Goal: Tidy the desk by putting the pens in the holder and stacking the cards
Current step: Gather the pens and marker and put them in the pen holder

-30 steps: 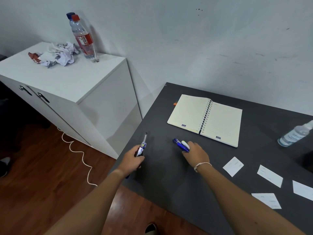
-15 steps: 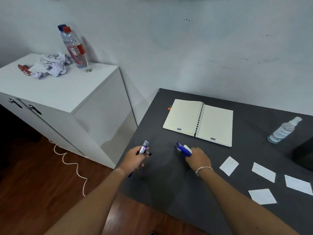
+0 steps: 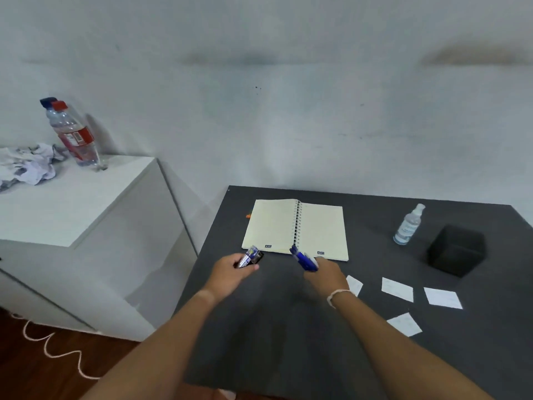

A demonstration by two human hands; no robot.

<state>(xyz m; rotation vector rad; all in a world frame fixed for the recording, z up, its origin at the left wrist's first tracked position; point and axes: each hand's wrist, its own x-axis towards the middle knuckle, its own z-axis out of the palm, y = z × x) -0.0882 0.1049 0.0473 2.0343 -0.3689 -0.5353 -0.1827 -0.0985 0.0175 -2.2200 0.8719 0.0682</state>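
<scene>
— Fingers first: what are they doing?

— Curled, on both hands. The left hand point(image 3: 230, 271) is wrapped round a small bundle of pens with blue-and-white printed barrels and a dark end point(image 3: 250, 256); how many pens I cannot tell, since the palm hides most of them and the picture is smeared. The right hand point(image 3: 323, 274) grips a blue pen together with a white one point(image 3: 303, 258), their tips sticking up and away toward the notebook; their lower halves are buried in the fist. A pale string bracelet point(image 3: 337, 294) circles that wrist.

— And the cards?

— Four white paper cards lie loose on the dark grey desk top point(image 3: 288, 342), right of the right hand and apart from each other: one point(image 3: 354, 285) partly behind the wrist, then two side by side point(image 3: 397, 289) point(image 3: 442, 298), and one nearer point(image 3: 404, 324). Faint print on them, too blurred to read.

— Anything readable at all?

— The open spiral-bound notebook with cream pages point(image 3: 294, 228) has a small dark logo at the foot of each page that looks like "AIG". An orange tab point(image 3: 248, 216) peeks from under its left edge.

— The holder?

— A black square pen holder point(image 3: 455, 251) stands well to the right, past the cards; its opening is lost in shadow. Beside it, a clear spray bottle point(image 3: 408, 225), label illegible.

— Further off?

— A white cabinet point(image 3: 72, 203) left of the desk carries crumpled white paper point(image 3: 26, 166), cut off by the frame, and a plastic bottle with a red cap and red label point(image 3: 73, 134), another blue-capped one mostly hidden behind it. A white cord point(image 3: 49, 347) snakes over the wooden floor.
</scene>
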